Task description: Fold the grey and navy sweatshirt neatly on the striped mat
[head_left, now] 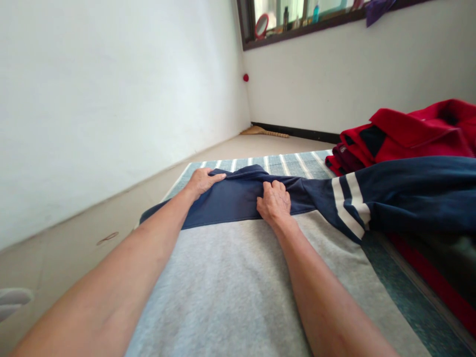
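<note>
A sweatshirt (230, 277) with a grey body, navy top and navy sleeves lies spread out in front of me. My left hand (203, 181) pinches its navy fabric near the collar, thumb on top. On the navy part to the right, close to the shoulder, my right hand (274, 201) has its fingers curled into the cloth. The navy sleeve (416, 193), with two white bands, stretches out to the right. Most of the left sleeve is hidden behind my left forearm.
Beneath lies a blue-green striped sheet (290, 166). Folded red clothes (416, 131) are stacked at the right. A straw broom (262, 131) rests on the floor in the corner. White footwear (15, 301) is at lower left. A red-framed mirror (262, 26) and bottles stand on the windowsill.
</note>
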Demonstrator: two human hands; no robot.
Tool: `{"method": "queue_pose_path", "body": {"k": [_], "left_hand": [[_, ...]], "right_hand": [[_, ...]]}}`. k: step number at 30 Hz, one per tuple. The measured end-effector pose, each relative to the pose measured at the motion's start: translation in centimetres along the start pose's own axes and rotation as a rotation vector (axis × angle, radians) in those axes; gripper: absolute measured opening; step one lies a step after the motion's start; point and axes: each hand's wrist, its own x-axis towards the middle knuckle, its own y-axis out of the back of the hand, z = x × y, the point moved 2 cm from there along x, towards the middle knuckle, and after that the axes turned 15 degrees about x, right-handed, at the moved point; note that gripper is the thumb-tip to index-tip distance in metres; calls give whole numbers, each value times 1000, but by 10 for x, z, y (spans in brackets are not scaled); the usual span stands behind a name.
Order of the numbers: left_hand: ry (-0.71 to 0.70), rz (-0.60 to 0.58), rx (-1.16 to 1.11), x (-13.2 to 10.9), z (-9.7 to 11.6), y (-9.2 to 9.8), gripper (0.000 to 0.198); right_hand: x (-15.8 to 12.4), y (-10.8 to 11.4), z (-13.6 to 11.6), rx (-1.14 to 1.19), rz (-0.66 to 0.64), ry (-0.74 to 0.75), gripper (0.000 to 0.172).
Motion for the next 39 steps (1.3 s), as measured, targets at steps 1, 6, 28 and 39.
{"method": "queue_pose_path", "body": {"k": [1, 6, 28, 39], "left_hand": [[23, -4, -97, 1, -3, -2, 48], [121, -41, -202, 6, -15, -10, 54], [99, -26, 605, 1, -4, -1, 71], [53, 43, 588, 5, -7, -9, 63]], "right_hand": [[0, 0, 0, -3, -1, 2, 24], [-1, -1, 0, -5, -18, 14, 22], [-1, 0, 0, 0, -19, 26, 24], [-2, -2, 1, -4, -4, 35, 23]]}}
